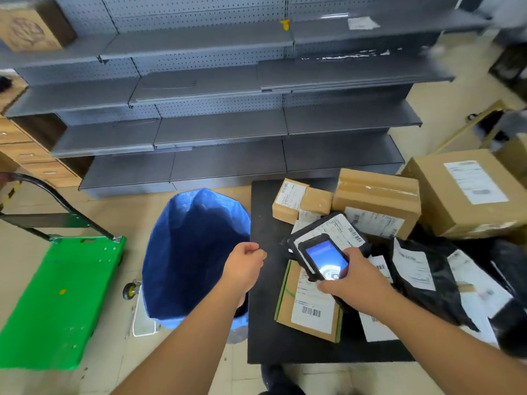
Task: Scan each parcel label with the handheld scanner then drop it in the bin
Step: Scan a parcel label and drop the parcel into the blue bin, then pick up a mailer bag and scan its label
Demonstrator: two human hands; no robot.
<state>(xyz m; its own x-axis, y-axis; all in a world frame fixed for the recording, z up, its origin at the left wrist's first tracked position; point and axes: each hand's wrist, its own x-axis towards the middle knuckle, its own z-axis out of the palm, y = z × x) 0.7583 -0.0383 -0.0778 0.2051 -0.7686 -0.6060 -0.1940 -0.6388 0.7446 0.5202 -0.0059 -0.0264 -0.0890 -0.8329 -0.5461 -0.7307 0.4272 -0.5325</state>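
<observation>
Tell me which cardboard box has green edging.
The flat cardboard box lying nearest the person, beneath the right hand holding the scanner; the other boxes are plain brown.

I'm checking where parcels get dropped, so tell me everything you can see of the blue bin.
The blue bin is a tall round sack of woven-looking blue plastic, standing upright and open on the tiled floor, against the left edge of the black table. Its rim is rumpled and uneven. The inside is dark; no parcels can be made out in it. The left hand hovers over its right rim, holding nothing, and the forearm crosses its lower right side.
</observation>
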